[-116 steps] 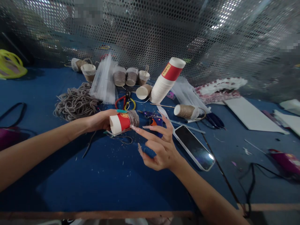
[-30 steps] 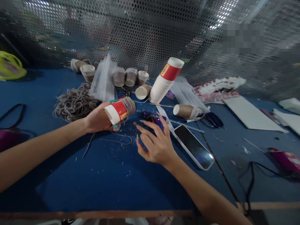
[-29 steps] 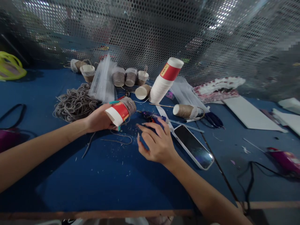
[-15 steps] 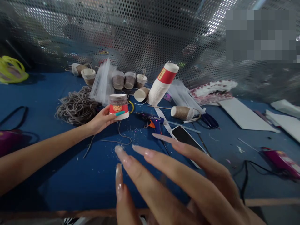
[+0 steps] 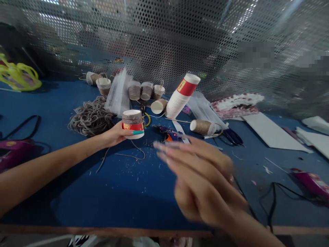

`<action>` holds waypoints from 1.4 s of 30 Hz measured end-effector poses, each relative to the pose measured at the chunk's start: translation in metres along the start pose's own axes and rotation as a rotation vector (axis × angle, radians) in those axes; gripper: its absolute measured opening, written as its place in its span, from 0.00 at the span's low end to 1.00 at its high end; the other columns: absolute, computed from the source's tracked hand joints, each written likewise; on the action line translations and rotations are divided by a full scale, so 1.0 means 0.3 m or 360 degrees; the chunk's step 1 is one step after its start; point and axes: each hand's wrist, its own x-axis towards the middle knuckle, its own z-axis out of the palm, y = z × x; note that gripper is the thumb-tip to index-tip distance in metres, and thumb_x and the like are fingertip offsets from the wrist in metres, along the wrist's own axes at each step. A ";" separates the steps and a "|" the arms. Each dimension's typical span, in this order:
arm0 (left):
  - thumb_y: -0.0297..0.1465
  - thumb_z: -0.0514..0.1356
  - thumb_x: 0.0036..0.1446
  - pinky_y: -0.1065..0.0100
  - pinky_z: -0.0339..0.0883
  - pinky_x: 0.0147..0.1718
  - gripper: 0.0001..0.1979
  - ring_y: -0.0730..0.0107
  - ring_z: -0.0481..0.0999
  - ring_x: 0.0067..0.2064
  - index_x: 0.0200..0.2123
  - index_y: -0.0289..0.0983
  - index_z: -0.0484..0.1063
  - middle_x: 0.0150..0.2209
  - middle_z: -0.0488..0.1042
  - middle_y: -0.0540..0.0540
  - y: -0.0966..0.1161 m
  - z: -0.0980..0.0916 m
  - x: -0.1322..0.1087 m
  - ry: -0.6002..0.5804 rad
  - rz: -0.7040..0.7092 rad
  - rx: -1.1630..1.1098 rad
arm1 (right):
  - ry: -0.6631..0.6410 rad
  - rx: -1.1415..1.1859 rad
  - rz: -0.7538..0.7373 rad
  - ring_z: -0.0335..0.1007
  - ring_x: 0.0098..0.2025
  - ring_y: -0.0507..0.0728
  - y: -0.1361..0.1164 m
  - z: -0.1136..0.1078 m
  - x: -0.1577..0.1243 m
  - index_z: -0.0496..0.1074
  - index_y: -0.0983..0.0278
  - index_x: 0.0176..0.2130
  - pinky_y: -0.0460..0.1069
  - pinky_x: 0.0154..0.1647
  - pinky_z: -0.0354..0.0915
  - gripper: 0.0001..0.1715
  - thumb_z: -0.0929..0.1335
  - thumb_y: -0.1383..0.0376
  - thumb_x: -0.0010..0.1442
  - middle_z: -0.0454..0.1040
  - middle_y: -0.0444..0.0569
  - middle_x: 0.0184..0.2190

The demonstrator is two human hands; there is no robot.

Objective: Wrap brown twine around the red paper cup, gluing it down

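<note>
My left hand [image 5: 115, 134] is closed around a red and white paper cup [image 5: 133, 127], held just above the blue table. Grey cord is wound round the upper part of this cup, and a loose tail of cord [image 5: 133, 157] trails over the table below it. My right hand [image 5: 203, 175], somewhat blurred, hovers nearer the camera with its fingers stretched out; nothing shows in them. Just beyond its fingertips lies a blue glue gun [image 5: 177, 135] with an orange trigger and a small red light, partly covered by the hand. A heap of grey cord [image 5: 91, 117] lies left of the cup.
A leaning stack of paper cups [image 5: 177, 103] stands behind, near cord-wrapped cups [image 5: 147, 91] and a perforated metal screen [image 5: 164, 41]. White boards [image 5: 275, 133] lie at right. Purple devices with black straps [image 5: 309, 183] rest at both sides. A yellow coiled object [image 5: 22, 77] is far left.
My right hand has drawn back from the camera and moved right, its fingers closer together, now over the phone and part of the glue gun. My left hand still holds the cup.
</note>
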 end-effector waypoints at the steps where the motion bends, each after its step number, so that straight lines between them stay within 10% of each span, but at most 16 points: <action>1: 0.29 0.77 0.33 0.63 0.73 0.48 0.28 0.61 0.82 0.42 0.42 0.34 0.79 0.40 0.83 0.43 -0.001 0.001 -0.003 -0.0073 -0.0016 -0.0001 | -0.0013 0.0032 -0.0087 0.75 0.54 0.62 0.049 0.035 0.004 0.65 0.57 0.58 0.62 0.59 0.70 0.29 0.67 0.70 0.58 0.78 0.49 0.51; 6: 0.36 0.74 0.44 0.60 0.71 0.51 0.26 0.56 0.81 0.48 0.47 0.34 0.78 0.47 0.82 0.38 -0.010 0.019 -0.028 -0.0321 -0.0176 -0.0073 | -0.0264 0.0519 0.0317 0.46 0.73 0.69 0.203 0.210 -0.042 0.41 0.60 0.68 0.70 0.68 0.55 0.53 0.73 0.56 0.56 0.51 0.63 0.70; 13: 0.35 0.73 0.45 0.62 0.71 0.47 0.25 0.59 0.81 0.45 0.48 0.36 0.77 0.44 0.82 0.40 -0.052 0.054 -0.049 -0.0482 -0.0214 -0.0082 | -0.0290 0.0713 0.0429 0.41 0.74 0.64 0.140 0.286 -0.107 0.35 0.56 0.68 0.71 0.71 0.46 0.45 0.67 0.61 0.66 0.53 0.61 0.70; 19: 0.30 0.76 0.40 0.64 0.71 0.50 0.25 0.63 0.82 0.42 0.44 0.34 0.78 0.41 0.83 0.43 -0.038 0.054 -0.036 -0.0192 -0.0090 -0.0036 | -0.0147 0.0295 0.0338 0.58 0.67 0.67 0.131 0.260 -0.091 0.47 0.64 0.63 0.68 0.62 0.62 0.34 0.64 0.59 0.65 0.62 0.67 0.62; 22: 0.30 0.76 0.40 0.64 0.71 0.51 0.26 0.62 0.82 0.44 0.45 0.34 0.77 0.42 0.83 0.43 -0.030 0.016 -0.024 -0.0137 -0.0080 -0.0037 | -0.0203 -0.0448 0.0832 0.70 0.53 0.73 0.155 0.211 -0.071 0.62 0.71 0.50 0.68 0.49 0.67 0.24 0.62 0.54 0.65 0.71 0.71 0.47; 25: 0.29 0.73 0.46 0.57 0.69 0.56 0.24 0.57 0.80 0.50 0.48 0.36 0.75 0.47 0.82 0.41 -0.037 -0.011 -0.015 -0.0108 -0.0086 -0.0055 | -0.0684 -0.0942 0.1495 0.73 0.46 0.77 0.192 0.185 -0.049 0.68 0.78 0.43 0.67 0.44 0.67 0.34 0.60 0.46 0.65 0.72 0.75 0.40; 31: 0.26 0.73 0.44 0.56 0.69 0.57 0.22 0.56 0.81 0.50 0.45 0.36 0.77 0.45 0.82 0.42 -0.046 0.002 -0.016 -0.0075 -0.0081 -0.0048 | -0.1245 -0.0627 0.1836 0.78 0.43 0.74 0.265 0.218 -0.024 0.74 0.73 0.42 0.61 0.40 0.69 0.44 0.59 0.36 0.60 0.77 0.69 0.36; 42: 0.27 0.73 0.44 0.53 0.67 0.60 0.20 0.51 0.80 0.52 0.43 0.35 0.78 0.44 0.83 0.41 -0.045 -0.003 -0.021 -0.0010 -0.0118 0.0015 | -0.0766 -0.0235 0.1877 0.77 0.34 0.66 0.305 0.192 -0.045 0.70 0.66 0.34 0.55 0.31 0.68 0.18 0.69 0.53 0.53 0.76 0.57 0.28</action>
